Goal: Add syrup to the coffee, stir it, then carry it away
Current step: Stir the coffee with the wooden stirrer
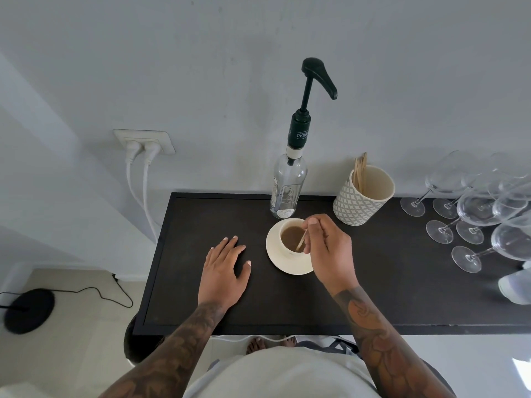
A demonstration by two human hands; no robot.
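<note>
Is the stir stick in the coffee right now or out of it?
In. The stir stick, pinched by the right hand, slants down with its lower end under the coffee surface.

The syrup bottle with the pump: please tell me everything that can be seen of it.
The syrup bottle is clear glass and looks almost empty. It stands upright at the back edge of the dark table, close to the wall, just behind the coffee cup. A dark green collar with white lettering sits on its neck, and a black pump rises from it, its spout pointing right and downward. No hand touches it.
</note>
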